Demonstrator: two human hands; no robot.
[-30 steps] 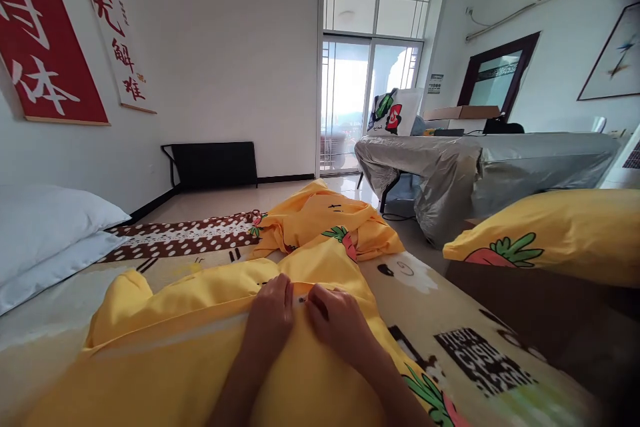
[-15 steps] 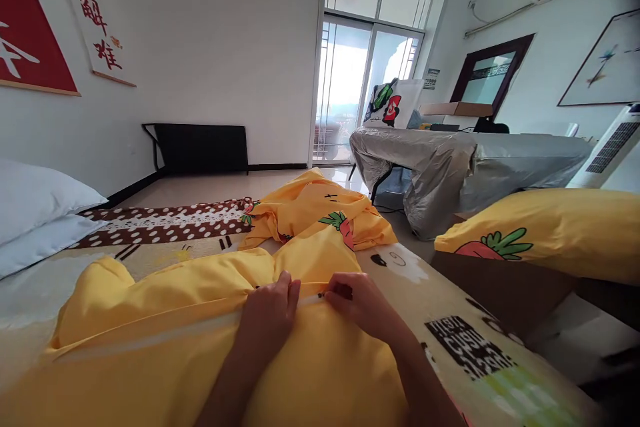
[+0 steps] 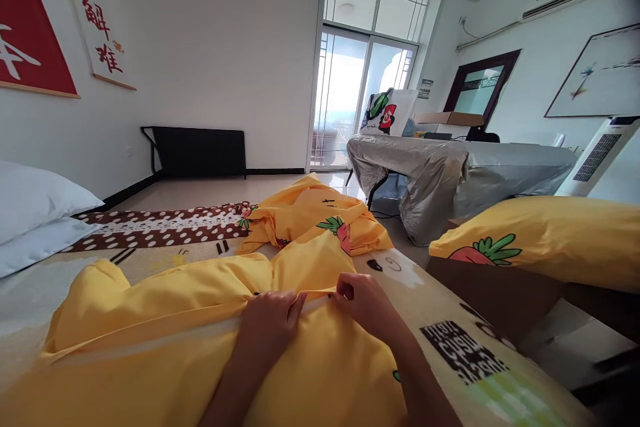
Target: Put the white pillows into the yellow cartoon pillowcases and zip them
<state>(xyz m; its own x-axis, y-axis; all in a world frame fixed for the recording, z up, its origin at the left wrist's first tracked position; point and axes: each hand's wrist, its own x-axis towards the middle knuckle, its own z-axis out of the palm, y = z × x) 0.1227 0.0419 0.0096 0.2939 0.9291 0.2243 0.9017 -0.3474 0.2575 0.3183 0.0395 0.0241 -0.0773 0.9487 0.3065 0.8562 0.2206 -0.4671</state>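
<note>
A yellow pillowcase with carrot prints (image 3: 165,320) lies stuffed across the bed in front of me. Along its edge runs a pale zipper line (image 3: 150,341). My left hand (image 3: 270,323) presses down on the fabric by that line, fingers together and gripping it. My right hand (image 3: 363,303) pinches the edge a little to the right, fingers curled on something small I cannot make out. A second loose yellow carrot-print cover (image 3: 310,217) is crumpled further up the bed.
Two white pillows (image 3: 35,213) are stacked at the left. A yellow carrot pillow (image 3: 545,237) rests on a brown box at the right. A table under a silver cover (image 3: 450,170) stands beyond, with a white heater (image 3: 597,157) beside it.
My right hand has slid rightward along the pillowcase edge, away from my left hand, which stays pressed on the fabric. The camera has turned slightly.
</note>
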